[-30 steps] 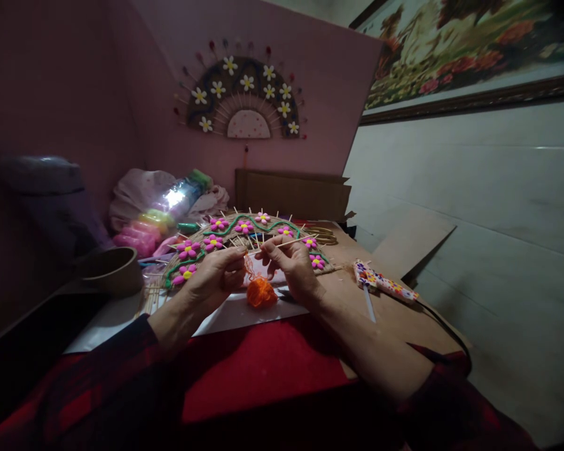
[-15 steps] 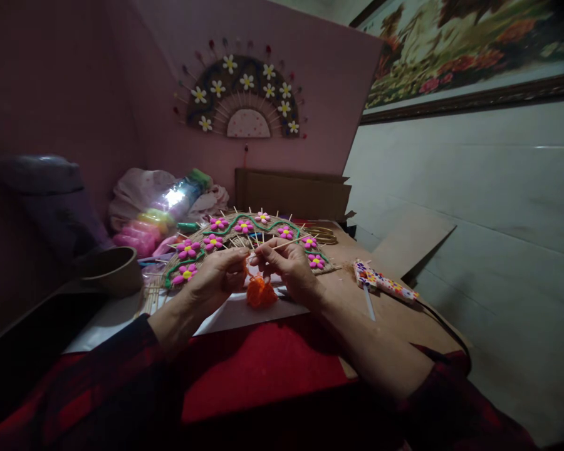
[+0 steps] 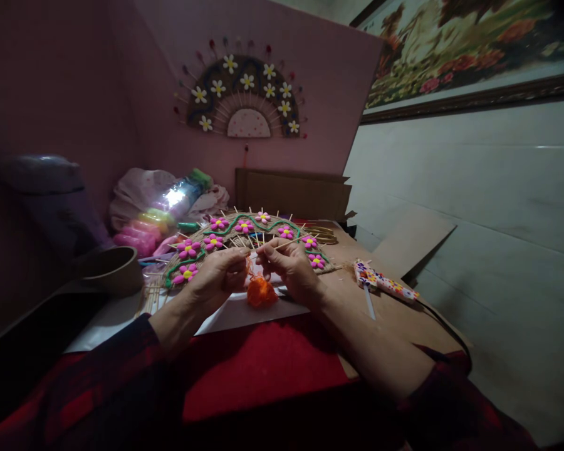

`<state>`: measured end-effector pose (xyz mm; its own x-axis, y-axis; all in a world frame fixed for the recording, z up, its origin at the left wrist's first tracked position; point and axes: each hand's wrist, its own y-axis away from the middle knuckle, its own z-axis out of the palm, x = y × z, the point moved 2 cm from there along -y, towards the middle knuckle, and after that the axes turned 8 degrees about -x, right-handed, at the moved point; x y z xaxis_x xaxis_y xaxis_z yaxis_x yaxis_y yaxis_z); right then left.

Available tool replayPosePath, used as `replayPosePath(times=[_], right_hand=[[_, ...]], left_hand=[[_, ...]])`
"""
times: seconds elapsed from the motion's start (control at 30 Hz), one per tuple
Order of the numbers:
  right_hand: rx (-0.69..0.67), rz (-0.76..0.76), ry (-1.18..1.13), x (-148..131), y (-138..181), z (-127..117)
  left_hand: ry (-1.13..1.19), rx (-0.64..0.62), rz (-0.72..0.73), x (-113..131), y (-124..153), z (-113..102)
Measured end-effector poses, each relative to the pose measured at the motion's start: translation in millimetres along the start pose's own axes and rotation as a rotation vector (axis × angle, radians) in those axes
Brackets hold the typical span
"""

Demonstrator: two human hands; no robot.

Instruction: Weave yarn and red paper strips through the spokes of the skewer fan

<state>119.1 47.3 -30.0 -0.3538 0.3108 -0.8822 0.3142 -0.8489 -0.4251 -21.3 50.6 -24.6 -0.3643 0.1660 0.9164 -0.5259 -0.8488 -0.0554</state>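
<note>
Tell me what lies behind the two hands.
Behind the left hand and right hand is a fan with pink flowers. The hands cover part of its lower middle; whatever is there cannot be seen.

- Dark half-round hanging (image 3: 247, 82) with white flowers, on the pink wall (image 3: 155, 106)
- Brown-framed colourful painting (image 3: 479, 50) on the pale tiled wall (image 3: 460, 181)
- Flat brown cardboard (image 3: 292, 196) below the hanging
- Round brown open-topped pot (image 3: 121, 277) at left
</note>
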Motion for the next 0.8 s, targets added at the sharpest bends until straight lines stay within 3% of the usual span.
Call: replayPosePath(times=[0.37, 0.6, 0.8], right_hand=[[0.053, -0.079, 0.014, 1.5, -0.3, -4.5], [0.214, -0.109, -0.076, -0.4, -0.7, -6.9], [0.1, -0.055, 0.035, -2.6, 0.3, 0.5]], left_hand=[[0.036, 0.068, 0.042, 0.7, -1.6, 0.4], [0.074, 0.091, 0.053, -0.5, -2.4, -4.5], [0.055, 0.045, -0.001, 0.1, 0.9, 2.5]])
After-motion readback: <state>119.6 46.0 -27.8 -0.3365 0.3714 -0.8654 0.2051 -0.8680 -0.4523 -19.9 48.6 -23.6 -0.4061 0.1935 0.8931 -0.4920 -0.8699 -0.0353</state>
